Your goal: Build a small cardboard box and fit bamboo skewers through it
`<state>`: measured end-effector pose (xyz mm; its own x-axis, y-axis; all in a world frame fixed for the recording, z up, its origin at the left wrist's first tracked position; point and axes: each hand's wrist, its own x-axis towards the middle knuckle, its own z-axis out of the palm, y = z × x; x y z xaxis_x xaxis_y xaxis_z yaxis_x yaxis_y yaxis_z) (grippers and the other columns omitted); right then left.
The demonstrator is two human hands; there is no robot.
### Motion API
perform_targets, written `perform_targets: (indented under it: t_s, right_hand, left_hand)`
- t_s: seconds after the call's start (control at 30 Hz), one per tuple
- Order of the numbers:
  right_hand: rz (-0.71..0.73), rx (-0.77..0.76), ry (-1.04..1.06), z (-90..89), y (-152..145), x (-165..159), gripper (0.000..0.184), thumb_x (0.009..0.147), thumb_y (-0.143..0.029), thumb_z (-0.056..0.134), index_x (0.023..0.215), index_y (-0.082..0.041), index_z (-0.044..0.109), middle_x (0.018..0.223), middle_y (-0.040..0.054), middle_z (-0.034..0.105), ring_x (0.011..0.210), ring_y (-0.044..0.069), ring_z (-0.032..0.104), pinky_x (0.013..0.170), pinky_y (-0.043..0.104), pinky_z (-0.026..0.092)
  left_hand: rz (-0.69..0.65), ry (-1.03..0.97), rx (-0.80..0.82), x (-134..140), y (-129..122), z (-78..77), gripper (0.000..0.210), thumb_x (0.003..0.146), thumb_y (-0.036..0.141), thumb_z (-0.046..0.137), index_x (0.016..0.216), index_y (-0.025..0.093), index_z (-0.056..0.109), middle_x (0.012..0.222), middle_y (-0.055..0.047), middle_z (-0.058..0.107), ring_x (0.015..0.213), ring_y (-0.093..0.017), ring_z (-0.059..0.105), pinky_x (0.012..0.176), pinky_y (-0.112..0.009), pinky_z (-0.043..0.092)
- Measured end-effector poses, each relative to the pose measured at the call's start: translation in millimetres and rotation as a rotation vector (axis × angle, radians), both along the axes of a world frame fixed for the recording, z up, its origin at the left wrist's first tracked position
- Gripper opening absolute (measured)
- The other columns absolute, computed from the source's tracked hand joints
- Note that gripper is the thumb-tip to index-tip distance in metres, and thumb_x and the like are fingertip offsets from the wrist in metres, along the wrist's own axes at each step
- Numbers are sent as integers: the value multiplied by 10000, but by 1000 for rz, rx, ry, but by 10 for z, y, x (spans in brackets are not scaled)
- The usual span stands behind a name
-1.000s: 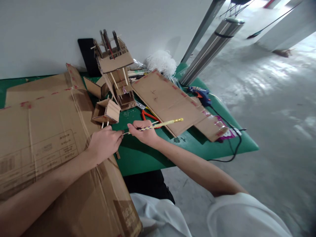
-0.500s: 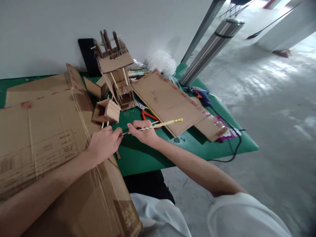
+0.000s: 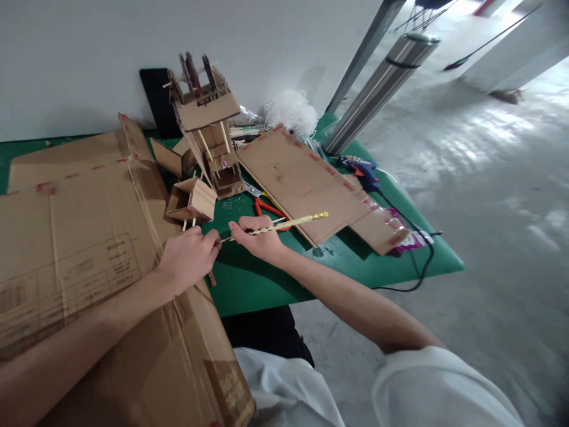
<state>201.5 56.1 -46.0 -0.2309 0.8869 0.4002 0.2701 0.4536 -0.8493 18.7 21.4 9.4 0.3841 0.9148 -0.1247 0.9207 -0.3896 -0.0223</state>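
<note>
1. One large piece of cardboard (image 3: 89, 207) is spread over the left of the green desk (image 3: 262, 290), crossed by the left forearm.
2. Left hand (image 3: 189, 258): fingers curled at the lower end of a patterned pencil (image 3: 302, 220); whether anything is gripped cannot be told.
3. Small cardboard box (image 3: 203, 201) is set just beyond that hand; a taller cardboard structure (image 3: 207, 112) is stood behind it.
4. Right hand (image 3: 255, 234): fingers closed around the pencil, which is held aslant, yellow end rightward.
5. Scissors (image 3: 269, 207) are laid beside a flat cardboard panel (image 3: 306, 184).
6. Glue gun (image 3: 363, 172) is rested farther right.
</note>
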Motion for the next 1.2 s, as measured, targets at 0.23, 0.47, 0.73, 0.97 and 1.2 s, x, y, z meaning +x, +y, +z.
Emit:
perform_targets:
  t_s: [0.23, 0.47, 0.73, 0.97, 1.2]
  right_hand:
    - [1, -13, -7, -11, 0, -1, 524, 942, -444, 546, 516, -208, 354, 494, -45, 394, 511, 78, 323, 510, 274, 254]
    - [0, -6, 5, -28, 6, -4, 513, 935, -413, 555, 510, -200, 363, 492, -47, 388, 513, 72, 319, 508, 266, 253]
    - [2, 0, 3, -19, 1, -4, 513, 942, -402, 560, 517, -208, 347, 490, -50, 381, 506, 74, 319, 504, 264, 253]
    - [4, 10, 20, -11, 1, -3, 490, 928, -362, 566, 509, -206, 365, 479, -50, 389, 493, 72, 324, 495, 264, 244]
    - [-9, -4, 9, -24, 5, -9, 493, 928, -387, 560, 511, -203, 373, 486, -47, 398, 502, 71, 328, 500, 258, 251]
  left_hand:
    - [-4, -16, 10, -3, 1, -14, 313, 1021, 343, 432, 1041, 208, 714, 889, -102, 691, 881, -272, 709, 587, -295, 457]
    - [-17, -23, 18, -9, 14, -47, 282, 1015, 323, 458, 1020, 207, 714, 861, -88, 699, 907, -256, 705, 600, -278, 449]
    - [-20, -14, 10, -8, 3, -35, 294, 1018, 326, 447, 1027, 214, 719, 863, -84, 701, 909, -260, 705, 601, -289, 452]
    - [-16, -4, 19, -10, 10, -37, 298, 1022, 335, 446, 1025, 219, 721, 865, -86, 694, 877, -262, 707, 573, -285, 420]
    - [-27, -11, 26, -13, 12, -47, 308, 1024, 341, 440, 1023, 214, 720, 856, -89, 694, 885, -262, 703, 581, -288, 427]
